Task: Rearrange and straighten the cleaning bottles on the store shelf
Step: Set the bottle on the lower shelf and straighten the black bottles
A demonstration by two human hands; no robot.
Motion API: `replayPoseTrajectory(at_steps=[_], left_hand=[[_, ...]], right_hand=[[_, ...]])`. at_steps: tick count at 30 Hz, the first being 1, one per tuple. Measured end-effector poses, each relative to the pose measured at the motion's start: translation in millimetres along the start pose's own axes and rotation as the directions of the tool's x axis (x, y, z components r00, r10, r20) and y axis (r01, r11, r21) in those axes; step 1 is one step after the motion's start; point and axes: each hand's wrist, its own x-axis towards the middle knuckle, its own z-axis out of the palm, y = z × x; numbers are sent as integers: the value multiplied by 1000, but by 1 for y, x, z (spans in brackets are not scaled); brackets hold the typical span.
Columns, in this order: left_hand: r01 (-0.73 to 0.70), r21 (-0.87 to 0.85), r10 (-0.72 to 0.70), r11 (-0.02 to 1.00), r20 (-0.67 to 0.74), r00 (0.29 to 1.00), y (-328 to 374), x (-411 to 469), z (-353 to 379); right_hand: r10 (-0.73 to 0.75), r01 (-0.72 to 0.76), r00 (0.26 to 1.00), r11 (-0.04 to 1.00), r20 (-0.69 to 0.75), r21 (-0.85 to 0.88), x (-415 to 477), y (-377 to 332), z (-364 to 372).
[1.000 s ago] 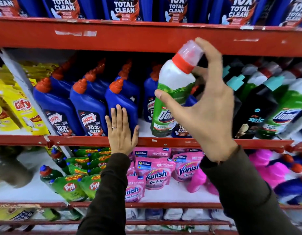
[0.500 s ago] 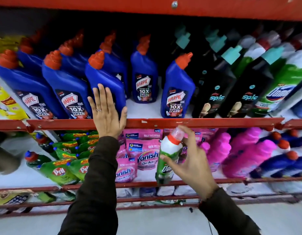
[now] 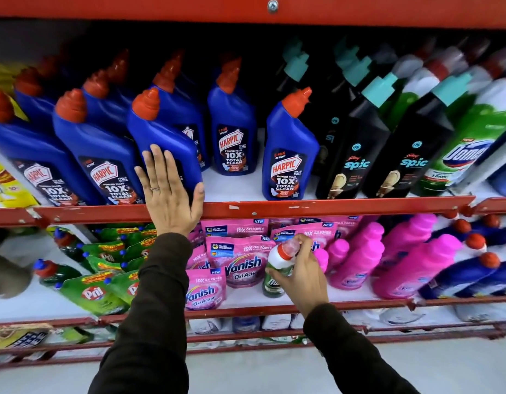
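Note:
My right hand grips a green and white Domex bottle with a red collar and clear cap, held low in front of the pink Vanish pouches. My left hand lies flat, fingers together, against the front of a blue Harpic bottle at the shelf's front edge. More blue Harpic bottles with orange caps stand in rows to its left and behind; two stand apart to the right with gaps around them. Black Spic bottles with teal caps and another Domex bottle stand further right.
A red shelf rail runs along the front of the middle shelf. Below it are green Pril pouches, pink Vanish pouches, pink bottles and blue bottles at the right. Yellow packs sit far left. A red beam runs overhead.
My right hand has brought the Domex bottle down from the middle shelf to the lower shelf level. My left hand stays pressed on the Harpic bottle. The view has dropped lower.

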Motion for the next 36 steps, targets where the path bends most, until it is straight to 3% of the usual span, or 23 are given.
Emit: replayPoseTrajectory(at_steps=[7, 11, 20, 28, 36], left_hand=[[37, 21, -38, 999, 15, 999, 1, -1, -1], [30, 29, -30, 999, 5, 1000, 2, -2, -3], [49, -15, -49, 999, -5, 999, 7, 0, -3], [32, -20, -32, 999, 16, 999, 6, -1, -3], [18, -36, -17, 999, 38, 999, 4, 0, -5]], right_hand=[[-52, 50, 998, 998, 45, 30, -4, 4, -14], [-171, 180, 976, 982, -133, 61, -9, 5, -35], [-370, 410, 820, 912, -436, -4, 7, -33, -86], [-306, 405, 659, 914, -687, -19, 44, -60, -153], [-127, 250, 643, 967, -755, 51, 80, -43, -199]])
